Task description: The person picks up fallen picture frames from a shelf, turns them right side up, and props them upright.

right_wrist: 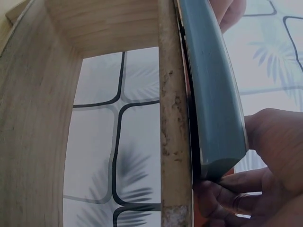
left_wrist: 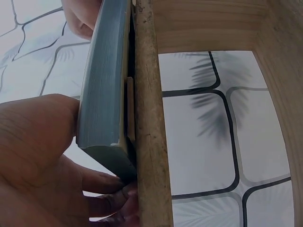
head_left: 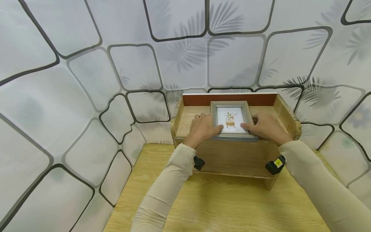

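Note:
A silver-grey picture frame [head_left: 230, 116] with a print of a plant in a brown pot lies face up over the top board of a small wooden shelf [head_left: 232, 158]. My left hand [head_left: 202, 129] grips its left side, thumb on the front face and fingers curled around the edge. On the opposite side my right hand [head_left: 265, 126] holds it the same way. Both wrist views show the frame's blue-grey edge [left_wrist: 102, 90] close along the shelf board [right_wrist: 175, 118], with a narrow dark gap between them. The fingers under the frame are partly hidden.
The shelf has raised side panels [head_left: 285, 114] and a reddish-brown back strip [head_left: 198, 100]. It stands on a yellow wood-grain table [head_left: 226, 206], close to a white patterned wall covering [head_left: 185, 64].

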`<state>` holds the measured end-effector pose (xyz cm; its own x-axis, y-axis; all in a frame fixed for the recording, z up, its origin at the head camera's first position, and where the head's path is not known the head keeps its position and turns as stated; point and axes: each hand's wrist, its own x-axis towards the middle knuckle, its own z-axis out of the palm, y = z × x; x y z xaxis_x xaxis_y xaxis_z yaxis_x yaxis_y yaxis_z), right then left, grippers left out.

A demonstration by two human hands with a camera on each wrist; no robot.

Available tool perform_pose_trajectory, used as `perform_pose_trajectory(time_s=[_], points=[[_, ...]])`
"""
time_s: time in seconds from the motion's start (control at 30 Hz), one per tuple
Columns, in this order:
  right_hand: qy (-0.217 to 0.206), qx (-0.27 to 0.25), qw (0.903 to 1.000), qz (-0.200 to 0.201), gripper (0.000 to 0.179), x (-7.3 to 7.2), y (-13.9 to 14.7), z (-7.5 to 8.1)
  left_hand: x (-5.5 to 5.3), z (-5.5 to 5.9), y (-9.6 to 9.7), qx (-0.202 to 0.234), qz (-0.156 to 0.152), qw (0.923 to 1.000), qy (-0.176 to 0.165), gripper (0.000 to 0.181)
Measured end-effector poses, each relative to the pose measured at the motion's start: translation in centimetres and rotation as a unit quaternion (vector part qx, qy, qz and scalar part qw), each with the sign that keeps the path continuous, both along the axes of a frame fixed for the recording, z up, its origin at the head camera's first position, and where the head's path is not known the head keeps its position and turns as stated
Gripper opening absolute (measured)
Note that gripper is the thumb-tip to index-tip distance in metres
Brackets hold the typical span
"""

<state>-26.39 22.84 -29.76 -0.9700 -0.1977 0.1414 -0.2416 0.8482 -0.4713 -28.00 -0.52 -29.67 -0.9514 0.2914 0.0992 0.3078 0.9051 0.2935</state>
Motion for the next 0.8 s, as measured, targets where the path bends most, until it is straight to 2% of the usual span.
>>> perform_pose_trajectory(time_s=[0.23, 0.33, 0.47, 0.63, 0.8], points=[[0.038, -0.025, 0.9989, 0.009, 0.036, 0.3, 0.0, 0.3, 0.1, 0.3, 0.0, 0.008, -0.008, 0.9997, 0.024, 0.045], [0.048, -0.019, 0.9987, 0.004, 0.035, 0.2, 0.0, 0.5, 0.1, 0.4, 0.1, 0.016, -0.009, 0.9991, 0.038, 0.043], [0.04, -0.005, 0.9991, -0.009, 0.04, 0.2, 0.1, 0.9, 0.2, 0.7, 0.3, 0.041, -0.008, 0.9981, 0.045, 0.04], [0.018, -0.013, 0.9994, -0.025, 0.046, 0.4, 0.4, 1.4, 0.1, 0.9, 0.6, 0.062, -0.016, 0.9962, 0.058, 0.04], [0.03, -0.015, 0.9986, -0.041, 0.05, 0.8, 0.3, 2.0, 0.1, 1.1, 0.8, 0.077, -0.02, 0.9939, 0.076, 0.037]])
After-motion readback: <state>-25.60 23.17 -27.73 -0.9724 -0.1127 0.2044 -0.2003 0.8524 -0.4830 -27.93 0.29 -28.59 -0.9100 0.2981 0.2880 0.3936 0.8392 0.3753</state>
